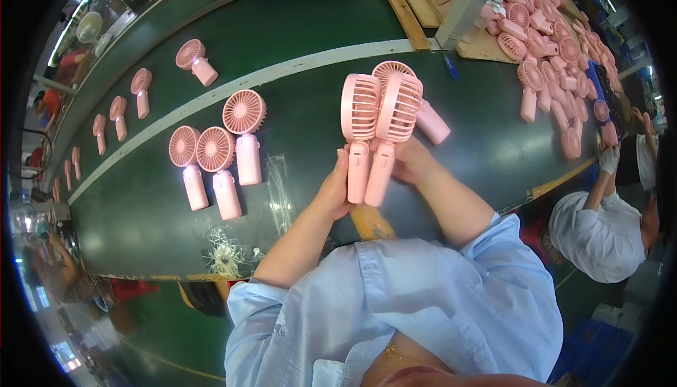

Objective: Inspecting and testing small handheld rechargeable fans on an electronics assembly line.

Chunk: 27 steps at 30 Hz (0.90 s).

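Two pink handheld fans are held upright side by side in front of me, their round grilles almost touching. My left hand (pixel 336 188) is closed on the handle of the left fan (pixel 357 168), its thumb along the edge. Behind the right fan (pixel 381 175), my right hand (pixel 414 162) is closed on its handle; most of those fingers are hidden. A third pink fan (pixel 434 123) lies just beyond, partly covered by the held pair; I cannot tell whether a hand touches it. Left of my hands, three more fans (pixel 245 115) lie together on the dark green table (pixel 310 98).
A large heap of pink fans (pixel 557 55) covers the right end, beside a grey post (pixel 471 6) and wooden boards (pixel 402 6). Several fans (pixel 142 94) stand in a row past the white strip (pixel 282 69). A co-worker in white (pixel 599 232) sits at right.
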### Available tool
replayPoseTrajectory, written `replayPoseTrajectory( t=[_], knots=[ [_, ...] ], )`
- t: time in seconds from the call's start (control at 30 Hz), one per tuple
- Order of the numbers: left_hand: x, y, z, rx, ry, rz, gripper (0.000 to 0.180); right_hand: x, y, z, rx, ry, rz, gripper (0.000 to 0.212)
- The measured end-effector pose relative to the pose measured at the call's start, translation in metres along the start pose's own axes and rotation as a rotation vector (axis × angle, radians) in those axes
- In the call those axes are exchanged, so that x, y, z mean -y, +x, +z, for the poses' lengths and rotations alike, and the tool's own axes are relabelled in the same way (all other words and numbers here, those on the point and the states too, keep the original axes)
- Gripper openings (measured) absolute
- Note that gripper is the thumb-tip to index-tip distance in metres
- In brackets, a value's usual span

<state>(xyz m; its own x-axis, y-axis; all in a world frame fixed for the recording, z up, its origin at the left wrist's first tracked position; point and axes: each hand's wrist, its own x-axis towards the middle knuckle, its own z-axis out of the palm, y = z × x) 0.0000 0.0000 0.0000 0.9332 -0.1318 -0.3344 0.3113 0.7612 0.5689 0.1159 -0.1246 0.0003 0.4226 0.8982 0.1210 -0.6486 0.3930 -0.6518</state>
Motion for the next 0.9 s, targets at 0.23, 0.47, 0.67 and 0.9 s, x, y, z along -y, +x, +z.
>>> replayPoseTrajectory(
  t=[0.23, 0.47, 0.67, 0.9],
  knots=[
    [-0.002, 0.001, 0.005, -0.046, 0.035, 0.066, 0.064, 0.004, -0.003, -0.003, -0.065, -0.055, 0.024, 0.057],
    [-0.004, -0.005, 0.007, -0.104, -0.007, 0.081, 0.06, -0.001, 0.0, 0.003, -0.108, -0.048, 0.01, 0.055],
    [0.018, -0.004, -0.026, -0.077, 0.214, 0.048, 0.059, 0.003, -0.006, 0.006, -0.21, -0.154, 0.037, 0.044],
    [0.008, -0.019, -0.015, -0.135, 0.234, 0.11, 0.053, 0.012, 0.009, 0.033, -0.226, -0.398, -0.032, 0.026]
  ],
)
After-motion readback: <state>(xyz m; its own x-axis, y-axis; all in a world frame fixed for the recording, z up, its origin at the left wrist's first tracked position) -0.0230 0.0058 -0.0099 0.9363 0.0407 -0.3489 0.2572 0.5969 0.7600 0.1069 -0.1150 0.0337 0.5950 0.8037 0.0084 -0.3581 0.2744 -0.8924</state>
